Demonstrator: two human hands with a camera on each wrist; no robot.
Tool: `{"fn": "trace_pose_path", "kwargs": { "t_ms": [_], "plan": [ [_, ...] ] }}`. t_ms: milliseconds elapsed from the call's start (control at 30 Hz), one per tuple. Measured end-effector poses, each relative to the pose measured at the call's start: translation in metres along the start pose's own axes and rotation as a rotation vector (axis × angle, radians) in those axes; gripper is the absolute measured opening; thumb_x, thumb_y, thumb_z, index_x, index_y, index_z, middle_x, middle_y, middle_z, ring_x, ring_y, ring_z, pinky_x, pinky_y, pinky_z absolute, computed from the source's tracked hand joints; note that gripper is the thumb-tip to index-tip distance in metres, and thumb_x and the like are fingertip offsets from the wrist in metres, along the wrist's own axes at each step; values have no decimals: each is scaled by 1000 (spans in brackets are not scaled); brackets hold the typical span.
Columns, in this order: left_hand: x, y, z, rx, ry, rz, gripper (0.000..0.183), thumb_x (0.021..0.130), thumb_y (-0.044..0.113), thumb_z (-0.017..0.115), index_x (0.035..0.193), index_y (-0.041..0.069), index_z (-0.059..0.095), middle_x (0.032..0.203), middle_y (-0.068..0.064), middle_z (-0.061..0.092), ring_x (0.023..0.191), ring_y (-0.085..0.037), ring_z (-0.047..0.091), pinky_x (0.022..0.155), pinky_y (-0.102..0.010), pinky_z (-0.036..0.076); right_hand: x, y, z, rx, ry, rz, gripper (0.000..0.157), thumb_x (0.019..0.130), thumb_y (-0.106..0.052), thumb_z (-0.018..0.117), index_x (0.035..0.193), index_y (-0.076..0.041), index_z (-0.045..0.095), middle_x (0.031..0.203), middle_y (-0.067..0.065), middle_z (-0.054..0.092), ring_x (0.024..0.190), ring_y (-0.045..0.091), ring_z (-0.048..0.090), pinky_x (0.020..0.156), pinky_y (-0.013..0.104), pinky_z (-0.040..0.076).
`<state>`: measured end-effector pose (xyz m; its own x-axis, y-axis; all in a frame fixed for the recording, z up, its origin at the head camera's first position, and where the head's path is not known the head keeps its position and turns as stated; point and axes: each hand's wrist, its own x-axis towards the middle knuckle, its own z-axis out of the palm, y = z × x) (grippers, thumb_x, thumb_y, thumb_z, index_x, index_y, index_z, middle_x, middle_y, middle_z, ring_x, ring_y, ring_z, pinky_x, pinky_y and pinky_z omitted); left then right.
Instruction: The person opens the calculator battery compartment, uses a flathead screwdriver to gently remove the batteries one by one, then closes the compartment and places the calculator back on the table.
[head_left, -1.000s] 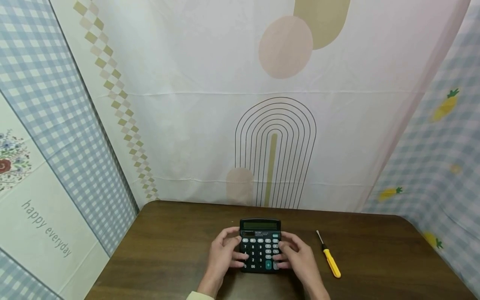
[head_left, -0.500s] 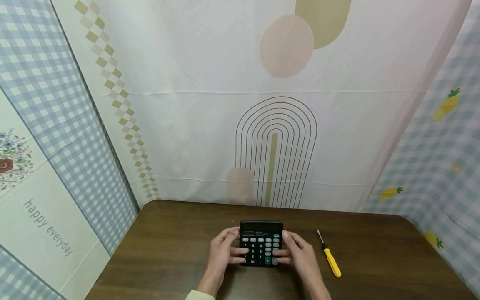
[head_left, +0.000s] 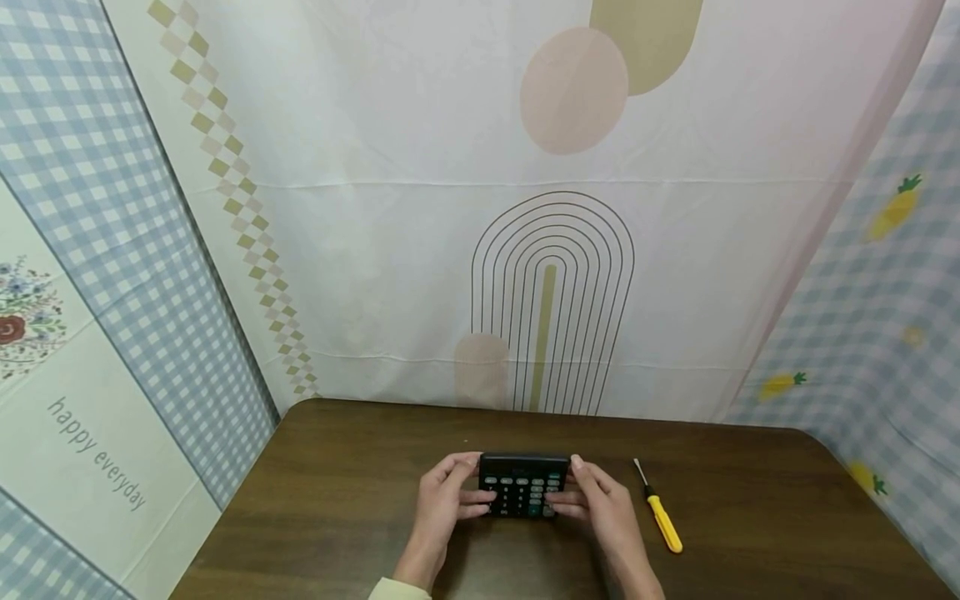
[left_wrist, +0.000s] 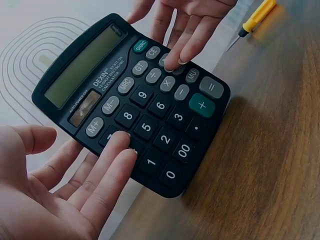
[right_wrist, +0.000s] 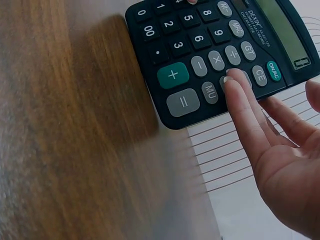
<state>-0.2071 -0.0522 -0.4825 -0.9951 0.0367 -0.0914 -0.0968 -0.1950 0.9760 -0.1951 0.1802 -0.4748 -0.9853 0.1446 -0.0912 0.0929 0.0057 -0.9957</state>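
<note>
A black desk calculator [head_left: 519, 487] with grey, black and green keys is held between both hands above the table. It stands steeply tilted, so the head view foreshortens its face. In the left wrist view its display [left_wrist: 82, 67] shows a digit at the right end. My left hand [head_left: 437, 510] grips the left side, two fingertips over the keys near 7 and other fingers behind. My right hand [head_left: 609, 510] grips the opposite side. In the right wrist view, its fingertips [right_wrist: 235, 80] lie on the grey keys and another finger goes behind the casing.
A yellow-handled screwdriver [head_left: 663, 521] lies on the brown wooden table [head_left: 337, 500], right of the right hand, its shaft pointing away. Behind the table's far edge hangs a patterned white cloth [head_left: 375, 250]. Blue checked cloths hang at both sides.
Both hands have tipped the calculator steeper: its lower edge has risen in the head view and its top edge has come down. The thumbs have moved to the upper corners. The screwdriver lies still.
</note>
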Motion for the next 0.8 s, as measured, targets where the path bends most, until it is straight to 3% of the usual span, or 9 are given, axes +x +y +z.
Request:
{"fn": "trace_pose_path", "kwargs": {
  "t_ms": [300,467,667,800],
  "plan": [
    [0,2,3,2,14,19,37,109,30,60,126,-1,72,113,-13,71,84,-27,78,73,-37,65,-1,-2,2,-13,9,-6,69,105,-56,60,135,5,66,128,21,67,96,30,77,82,39,64],
    [1,-1,7,27,37,43,33,107,26,63,121,-2,74,108,-10,77,74,-15,71,66,-30,60,0,-1,1,-123,37,-3,64,104,-60,59,129,-3,74,127,12,73,101,22,71,80,34,61],
    [1,-4,11,12,27,52,30,101,19,74,121,-4,74,104,-9,76,74,-13,69,63,-28,58,2,0,0,-257,51,-16,47,102,-51,70,129,-12,76,132,8,71,115,24,64,85,38,55],
    [2,-5,11,48,39,60,26,97,16,79,117,-1,77,106,-7,76,81,-12,69,64,-27,57,2,2,1,-256,37,-48,44,102,-41,73,135,-13,72,141,10,66,126,29,63,97,46,55]
  ]
}}
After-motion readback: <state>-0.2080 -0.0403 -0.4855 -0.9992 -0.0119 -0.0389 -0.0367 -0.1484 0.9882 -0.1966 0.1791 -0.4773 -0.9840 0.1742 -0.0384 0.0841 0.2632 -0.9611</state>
